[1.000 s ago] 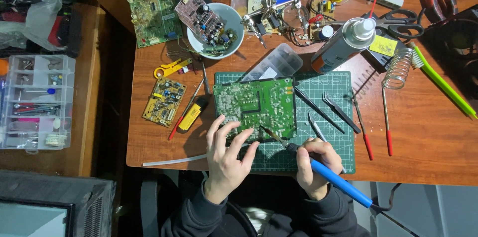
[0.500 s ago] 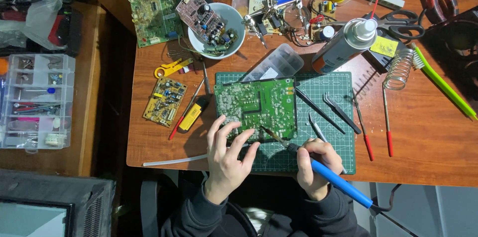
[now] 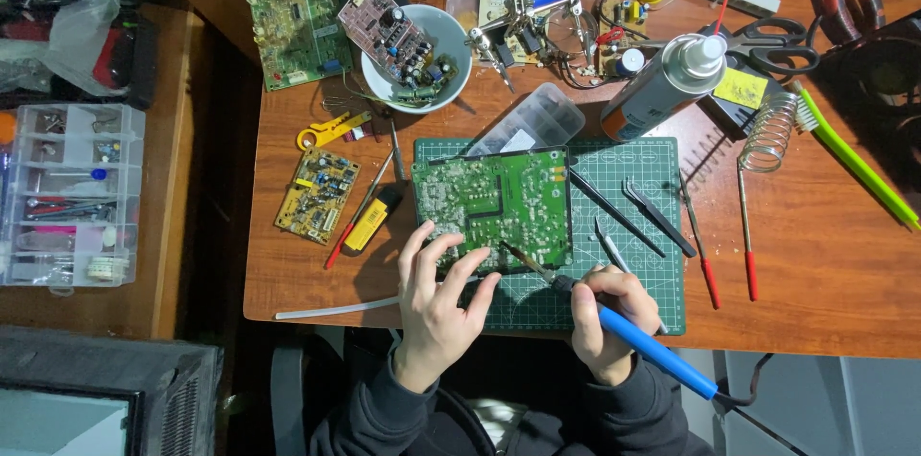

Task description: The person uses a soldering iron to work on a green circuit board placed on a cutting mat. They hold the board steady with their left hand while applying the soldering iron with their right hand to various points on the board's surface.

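Observation:
A green circuit board (image 3: pixel 499 197) lies solder side up on a green cutting mat (image 3: pixel 643 178). My left hand (image 3: pixel 439 307) rests at the board's near edge with its fingers spread on it and a thin strand between fingertips. My right hand (image 3: pixel 604 317) grips a blue-handled soldering iron (image 3: pixel 633 331) like a pen. The iron's tip touches the board's lower right part.
Tweezers (image 3: pixel 652 216) lie on the mat's right side. A white bowl (image 3: pixel 422 58) with a small board, a spray can (image 3: pixel 662 87), a coil stand (image 3: pixel 767 135), red-handled probes (image 3: pixel 746 245), a yellow board (image 3: pixel 317 192) and a parts organiser (image 3: pixel 67 192) surround the mat.

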